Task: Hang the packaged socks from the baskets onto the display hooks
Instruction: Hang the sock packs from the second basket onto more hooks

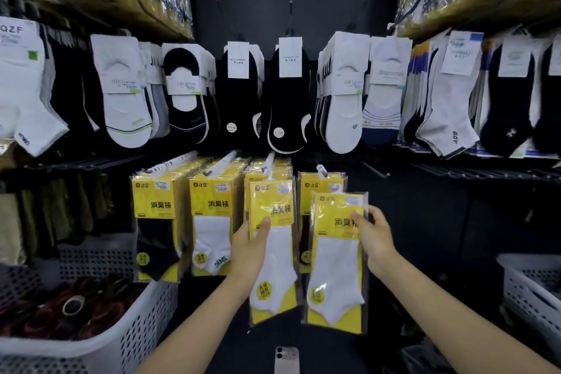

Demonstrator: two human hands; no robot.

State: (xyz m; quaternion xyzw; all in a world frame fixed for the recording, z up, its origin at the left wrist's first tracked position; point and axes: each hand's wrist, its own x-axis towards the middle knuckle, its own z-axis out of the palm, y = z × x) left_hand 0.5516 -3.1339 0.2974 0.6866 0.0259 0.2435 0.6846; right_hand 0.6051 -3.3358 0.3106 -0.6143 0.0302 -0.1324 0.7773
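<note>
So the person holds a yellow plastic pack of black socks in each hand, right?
Not quite: the socks are white, not black. In the head view, the left hand grips one yellow plastic pack of white socks and the right hand grips a second yellow plastic pack.

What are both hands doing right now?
Left hand: holding the left white-sock pack.
Right hand: holding the right white-sock pack.
</note>
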